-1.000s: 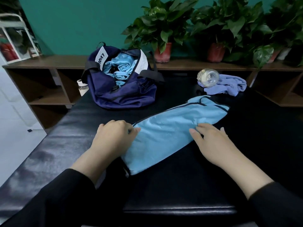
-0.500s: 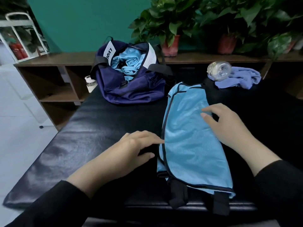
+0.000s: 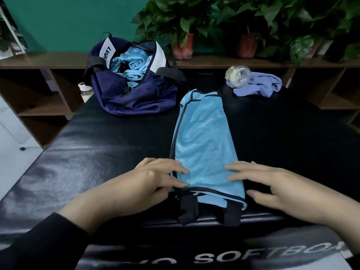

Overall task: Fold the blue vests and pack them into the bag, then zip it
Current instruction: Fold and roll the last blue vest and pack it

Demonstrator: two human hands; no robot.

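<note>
Both hands lie flat with straight fingers, gripping nothing: the left hand [image 3: 155, 180] presses the near left edge of the vest [image 3: 204, 145], the right hand [image 3: 272, 184] its near right edge. Folded long, the vest lies on the black table [image 3: 97, 145], pointing away. Thin and limp, probably slippery; best rolled from the near hem. Behind, the bag [image 3: 128, 92] gapes open, vests inside.

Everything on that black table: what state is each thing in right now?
Vest: folded lengthwise, flat.
Bag: unzipped, blue vests inside.
Left hand: fingers resting on vest's near edge.
Right hand: fingers straight on vest.
Bottle: lying on its side.
Purple cloth: crumpled.
</note>
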